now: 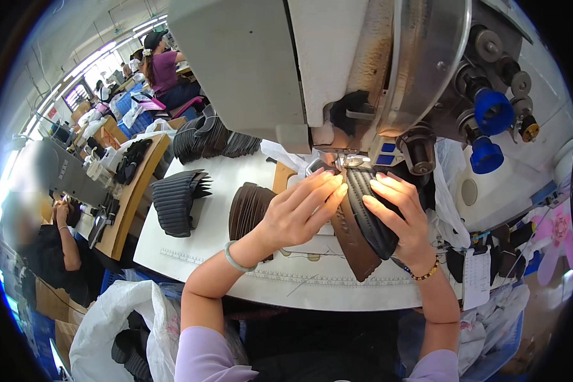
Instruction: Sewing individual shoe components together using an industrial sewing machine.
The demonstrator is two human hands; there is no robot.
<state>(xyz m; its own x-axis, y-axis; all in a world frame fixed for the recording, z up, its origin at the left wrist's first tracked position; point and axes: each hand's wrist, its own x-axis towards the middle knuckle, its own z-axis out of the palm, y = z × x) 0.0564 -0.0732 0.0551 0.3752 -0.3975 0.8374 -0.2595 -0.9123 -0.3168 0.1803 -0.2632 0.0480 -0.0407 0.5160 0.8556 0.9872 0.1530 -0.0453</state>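
Beneath the head of a sewing machine (pixel 337 143), a black ribbed, padded piece (pixel 370 213) lies over a brown leather-like piece (pixel 353 251). Their upper ends are at the presser foot (pixel 344 160). My left hand (pixel 302 207) has its fingers pressed together at the left edge of the brown piece, close to the foot. My right hand (pixel 398 216) curls over the right side of the black piece, its thumb hidden. Left of my left hand stands a stack of brown pieces (pixel 248 210); farther left is a stack of black ribbed pieces (pixel 175 202).
More dark stacked pieces (pixel 210 137) lie at the back of the white table (pixel 197 248). Blue-capped tension knobs (pixel 493 111) jut out at the right. A white sack (pixel 111 318) stands at lower left. Another person (pixel 57 248) works at a machine on the left.
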